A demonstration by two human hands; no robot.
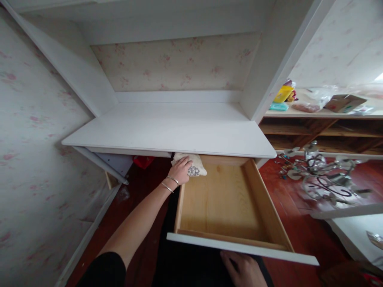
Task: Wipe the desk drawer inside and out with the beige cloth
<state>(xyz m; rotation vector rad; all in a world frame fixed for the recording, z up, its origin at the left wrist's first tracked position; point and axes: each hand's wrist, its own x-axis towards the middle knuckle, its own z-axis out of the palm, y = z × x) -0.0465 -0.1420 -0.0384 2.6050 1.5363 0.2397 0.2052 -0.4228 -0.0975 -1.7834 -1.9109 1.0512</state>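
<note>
My left hand (180, 169), with two thin bangles at its wrist, is closed on a cream cloth (196, 164) that has a dark printed pattern. It presses the cloth at the back left corner of a pulled-out wooden drawer (227, 195), just under the desktop edge. The drawer has a pale wood inside and a white front (239, 248). Below that front, close to my dark-clothed lap, lies my right hand (247, 269), palm down with thumb and fingers apart. Its fingertips are partly hidden by the drawer front.
A white desk (167, 125) with a raised shelf unit stands against a flowered wall. To the right, a chandelier (326, 175) lies on the red floor. Behind it a low shelf (323, 127) carries a yellow container (283, 94), plastic bags and a cardboard box (344, 103).
</note>
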